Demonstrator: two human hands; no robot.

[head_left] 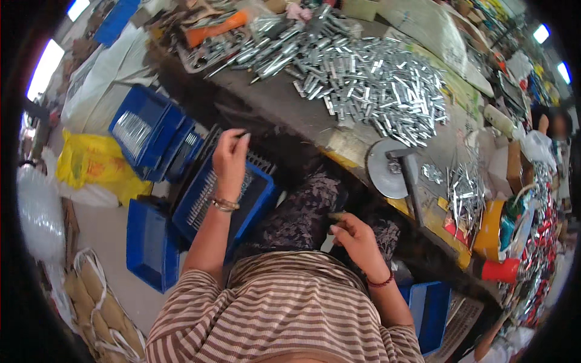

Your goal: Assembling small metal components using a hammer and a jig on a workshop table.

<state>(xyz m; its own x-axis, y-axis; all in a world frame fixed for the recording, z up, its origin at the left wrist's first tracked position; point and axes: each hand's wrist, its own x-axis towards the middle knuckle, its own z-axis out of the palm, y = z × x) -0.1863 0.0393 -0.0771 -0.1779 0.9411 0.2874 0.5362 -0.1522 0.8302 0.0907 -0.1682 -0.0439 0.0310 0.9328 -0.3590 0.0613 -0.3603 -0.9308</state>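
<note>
Blue tray (259,204) lies at nine o'clock from the middle of my view, tilted in the picture, with slim metal pieces (202,198) ranged in rows inside it. From my end of the feed, I see the left hand (229,162) at ten o'clock, its wrist in front of the tray and its fingers (226,140) bent together near the far edge. Something dark shows by the fingertips, but I cannot tell whether they grasp it, nor whether the hand touches the tray.

At four o'clock I have the right hand (358,240), in front of the dark patterned trousers (296,209), fingers half curled and thumb near the index; I cannot tell if anything is pinched there.

Toward one o'clock, a broad heap of shiny metal parts (378,85) spreads over the dark surface (266,100). An orange piece (216,29) lies at eleven o'clock. Nearer, at three o'clock, I make out a round grey disc (381,181) with a dark angled bar (412,181) across its right side, and a smaller metal pile (465,192) beyond. One blue bin (152,245) stands at eight o'clock, just beside the tray; a yellow bag (97,163) sits at nine, farther out.
</note>
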